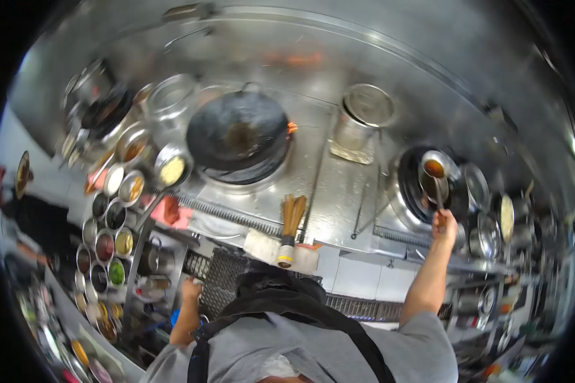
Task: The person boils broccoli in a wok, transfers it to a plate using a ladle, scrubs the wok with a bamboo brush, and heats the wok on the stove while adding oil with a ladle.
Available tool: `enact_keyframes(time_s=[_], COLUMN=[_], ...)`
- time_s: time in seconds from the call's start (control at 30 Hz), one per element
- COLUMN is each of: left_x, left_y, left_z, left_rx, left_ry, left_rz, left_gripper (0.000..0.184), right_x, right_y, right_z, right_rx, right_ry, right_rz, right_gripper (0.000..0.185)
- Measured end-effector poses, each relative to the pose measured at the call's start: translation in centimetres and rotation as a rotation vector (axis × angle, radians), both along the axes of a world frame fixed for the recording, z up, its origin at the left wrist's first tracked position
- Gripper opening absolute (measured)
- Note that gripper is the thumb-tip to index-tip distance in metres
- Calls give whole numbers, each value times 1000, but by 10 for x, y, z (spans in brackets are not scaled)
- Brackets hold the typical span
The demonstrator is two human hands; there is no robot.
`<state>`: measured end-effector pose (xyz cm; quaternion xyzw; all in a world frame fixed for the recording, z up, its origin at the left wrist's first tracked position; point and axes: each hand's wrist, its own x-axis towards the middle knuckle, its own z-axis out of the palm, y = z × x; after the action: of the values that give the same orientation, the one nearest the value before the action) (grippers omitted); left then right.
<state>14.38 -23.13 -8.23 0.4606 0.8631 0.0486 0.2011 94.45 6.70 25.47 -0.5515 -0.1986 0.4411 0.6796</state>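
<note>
Right hand: fingers clenched round ladle handle; ladle bowl just beyond fingertips, brown liquid inside, at dark wok. Best: bowl level, wrist steady, tip slowly. Left hand well apart from ladle; finger state can't tell.

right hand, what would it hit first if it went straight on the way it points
Probably the dark wok, with the ladle leading the right hand, though height above the rim is unclear.
</note>
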Motion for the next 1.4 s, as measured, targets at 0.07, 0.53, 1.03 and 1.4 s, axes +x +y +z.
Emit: enact_keyframes(time_s=[0.07, 0.53, 1.03, 1.4], left_x=[22, -26, -25, 0], left_y=[11, -176, -212, -304], left_z=[53, -84, -1, -40], left_rx=[-22, -498, -183, -615], left_ry=[-165, -260, -542, -276], left_rz=[162, 182, 906, -106], left_gripper=[44, 40, 39, 26], right_x=[-12, -267, -595, -537], right_y=[-4, -61, 92, 156], right_z=[13, 76, -22, 23], right_rx=[0, 65, -189, -54], right_ry=[48, 190, 141, -1571], right_rz=[109, 642, 893, 701], right_gripper=[9, 26, 15, 23])
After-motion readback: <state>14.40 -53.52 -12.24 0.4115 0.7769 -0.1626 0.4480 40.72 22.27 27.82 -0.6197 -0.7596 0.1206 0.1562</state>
